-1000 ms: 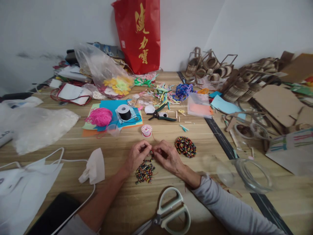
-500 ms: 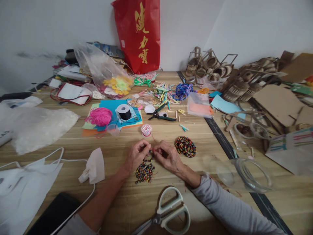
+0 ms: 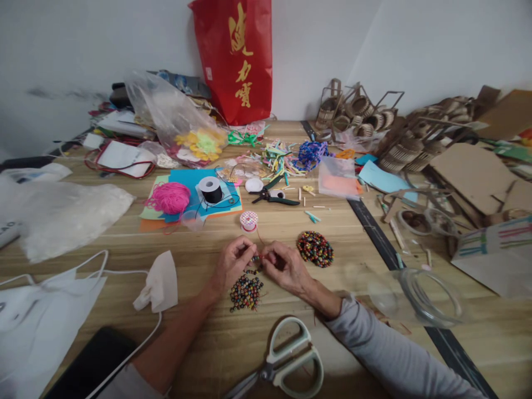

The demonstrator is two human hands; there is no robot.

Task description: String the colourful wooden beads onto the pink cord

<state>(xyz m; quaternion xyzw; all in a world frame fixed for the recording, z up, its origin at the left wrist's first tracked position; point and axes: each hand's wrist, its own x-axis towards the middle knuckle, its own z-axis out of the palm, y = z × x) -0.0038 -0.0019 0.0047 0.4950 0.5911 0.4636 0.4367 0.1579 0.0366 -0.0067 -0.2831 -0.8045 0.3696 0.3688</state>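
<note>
My left hand (image 3: 233,264) and my right hand (image 3: 287,268) meet above the middle of the table, each closed in a pinch. Between the fingertips runs a thin red cord (image 3: 260,256), and a short run of beads hangs just under it. Fingers cover part of the cord. A small spool (image 3: 249,221) with a pink patterned top stands beyond my hands, cord trailing from it. Loose multicoloured round beads (image 3: 246,293) lie in a patch below my left hand. To the right of my right hand rests a coiled heap of strung beads (image 3: 315,249).
Large scissors (image 3: 291,360) lie near the front edge. Beyond my hands are pruning shears (image 3: 274,197), a black cord spool (image 3: 210,190) and pink yarn (image 3: 169,198). A white cable (image 3: 124,271) crosses the left; coiled clear tubing (image 3: 432,296) is at right.
Both hands stay nearly in place, fingertips still pinched together over the cord. The cord between the spool and my right hand has shifted slightly.
</note>
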